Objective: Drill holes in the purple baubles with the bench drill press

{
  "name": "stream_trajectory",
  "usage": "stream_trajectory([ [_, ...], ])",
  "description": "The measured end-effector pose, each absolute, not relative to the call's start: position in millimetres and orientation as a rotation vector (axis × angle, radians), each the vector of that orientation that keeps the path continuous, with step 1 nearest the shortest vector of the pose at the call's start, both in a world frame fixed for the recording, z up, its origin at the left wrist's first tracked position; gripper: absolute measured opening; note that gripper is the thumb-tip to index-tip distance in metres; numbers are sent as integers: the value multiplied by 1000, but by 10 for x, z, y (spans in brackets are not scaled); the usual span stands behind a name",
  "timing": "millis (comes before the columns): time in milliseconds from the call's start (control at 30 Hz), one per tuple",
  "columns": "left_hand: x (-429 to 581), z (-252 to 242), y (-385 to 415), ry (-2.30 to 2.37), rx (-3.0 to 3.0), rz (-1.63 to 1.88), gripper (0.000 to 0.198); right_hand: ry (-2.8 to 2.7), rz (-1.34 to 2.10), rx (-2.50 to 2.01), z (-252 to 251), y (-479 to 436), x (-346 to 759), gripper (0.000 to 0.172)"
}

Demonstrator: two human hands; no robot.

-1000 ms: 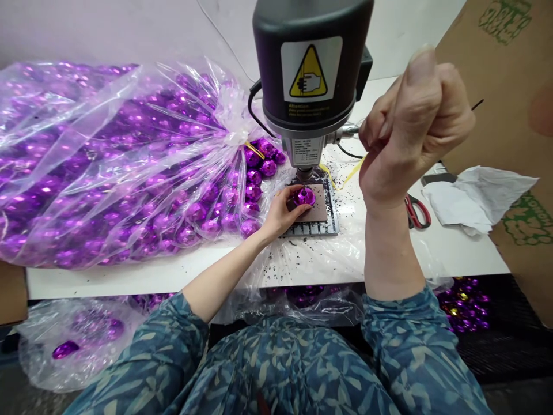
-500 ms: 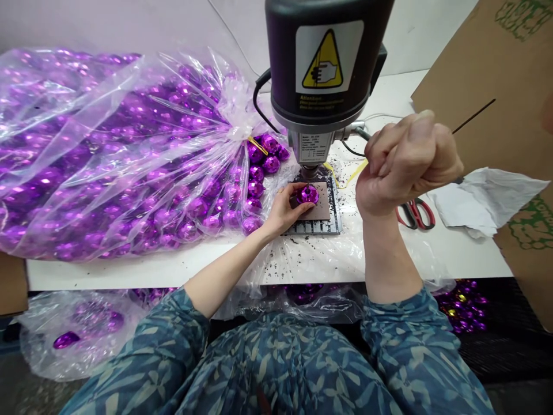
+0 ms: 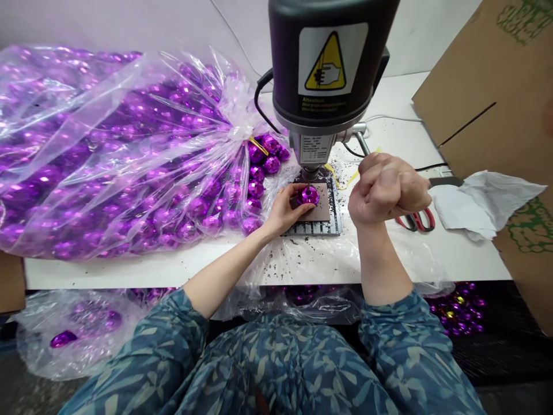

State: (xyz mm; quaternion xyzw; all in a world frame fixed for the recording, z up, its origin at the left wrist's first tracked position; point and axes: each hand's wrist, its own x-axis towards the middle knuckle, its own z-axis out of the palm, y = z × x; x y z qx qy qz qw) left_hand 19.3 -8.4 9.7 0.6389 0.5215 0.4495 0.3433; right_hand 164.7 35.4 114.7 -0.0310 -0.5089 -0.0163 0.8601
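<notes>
One ball (image 3: 310,197), pinched in left fingers (image 3: 302,209) at the drill's (image 3: 328,63) six o'clock, may spin if held loosely. Right fist (image 3: 387,189) seemingly grips the lever (image 3: 363,143).

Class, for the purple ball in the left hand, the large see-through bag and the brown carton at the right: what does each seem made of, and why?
Purple ball: probably plastic with a glossy metallic coating, given its mirror-like glints.
Large see-through bag: thin plastic film, shiny and wrinkled, with purple showing through.
Brown carton: apparently cardboard, matte, with green print.
</notes>
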Motion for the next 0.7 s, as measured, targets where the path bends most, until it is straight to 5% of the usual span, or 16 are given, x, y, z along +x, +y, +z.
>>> stream_trajectory([
  [200,210,103,-69,1350,1643,1181,44,-1053,137,-361,1588,272,1594,68],
  [400,201,215,-600,1280,1771,1243,38,-1081,287,-326,1950,282,1582,57],
  [633,194,53,-1776,595,2843,402,30,-1106,358,-331,1904,245,1601,52],
  [700,182,-51,-1845,548,2985,396,33,-1087,354,-320,1911,273,1582,54],
])
